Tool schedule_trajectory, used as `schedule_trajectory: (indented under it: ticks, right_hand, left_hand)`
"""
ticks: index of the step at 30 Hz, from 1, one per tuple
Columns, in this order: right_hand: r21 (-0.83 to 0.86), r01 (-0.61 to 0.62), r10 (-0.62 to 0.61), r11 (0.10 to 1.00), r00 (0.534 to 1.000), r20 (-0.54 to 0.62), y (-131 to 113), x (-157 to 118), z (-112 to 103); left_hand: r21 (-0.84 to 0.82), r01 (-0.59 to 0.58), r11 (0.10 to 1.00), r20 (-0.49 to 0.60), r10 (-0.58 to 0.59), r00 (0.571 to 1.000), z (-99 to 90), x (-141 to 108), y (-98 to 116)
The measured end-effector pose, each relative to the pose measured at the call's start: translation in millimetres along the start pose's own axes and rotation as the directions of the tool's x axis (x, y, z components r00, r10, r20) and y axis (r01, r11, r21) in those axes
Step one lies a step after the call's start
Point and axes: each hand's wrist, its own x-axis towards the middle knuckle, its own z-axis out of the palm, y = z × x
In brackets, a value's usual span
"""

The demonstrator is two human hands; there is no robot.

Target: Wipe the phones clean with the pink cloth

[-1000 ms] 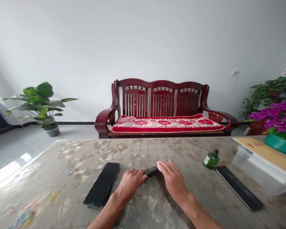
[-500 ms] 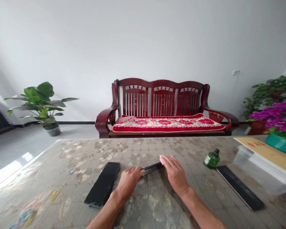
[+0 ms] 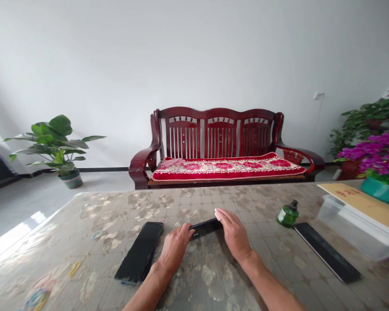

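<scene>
A dark, glossy smartphone [image 3: 205, 228] is held tilted just above the table in front of me. My left hand [image 3: 176, 242] pinches its left end between thumb and fingers. Over its right end curls my right hand [image 3: 235, 233], with a small bit of white tissue [image 3: 217, 214] showing at the fingertips; most of that tissue is hidden. Left of my left hand lies a larger black phone or tablet [image 3: 140, 251], screen up. How far the fingers reach behind the held phone cannot be seen.
A green pump bottle [image 3: 288, 214] and a long dark flat bar [image 3: 327, 252] lie to the right, near a clear plastic box [image 3: 350, 229]. Coloured rubber bands [image 3: 39, 298] rest at the left front. A wooden bench [image 3: 220, 129] stands beyond the table [image 3: 210, 280].
The held phone has tilted a little, so more of its glossy dark face shows. Both hands have shifted slightly and keep their places at its two ends.
</scene>
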Motion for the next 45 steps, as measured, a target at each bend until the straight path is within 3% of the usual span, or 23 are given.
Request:
schedule_trajectory:
  ticks: [5,11,17,23,27,35,45]
  right_hand:
    - [0.16,-0.268,0.279,0.95,0.959,-0.048,14,-7,8]
    - [0.17,-0.422,0.431,0.89,0.902,-0.014,20,-16,16]
    - [0.068,-0.243,0.246,0.968,0.969,-0.034,17,-18,22]
    - [-0.009,-0.09,0.091,0.996,0.988,0.125,3,-15,31]
    - [-0.018,-0.095,0.097,0.995,0.977,0.189,1,-14,34]
    - [0.044,-0.104,0.089,0.994,0.961,0.263,7,-16,33]
    - [0.137,-0.094,0.034,0.986,0.921,0.387,1,-19,21]
  left_hand:
    - [-0.02,0.009,1.0,-0.004,-0.009,1.0,1.3,0,0]
    - [-0.031,0.102,0.994,0.029,-0.101,0.994,-3.0,1,6]
    - [-0.217,0.29,0.932,0.094,-0.275,0.957,-7.6,0,15]
    - [-0.323,0.357,0.877,0.188,-0.31,0.932,-1.5,-6,20]
    - [-0.278,0.32,0.906,0.216,-0.265,0.94,-0.2,-10,23]
    - [-0.286,0.156,0.945,0.318,-0.06,0.946,1.0,-24,27]
    - [-0.035,0.024,0.999,0.387,-0.008,0.922,-5.1,-49,58]
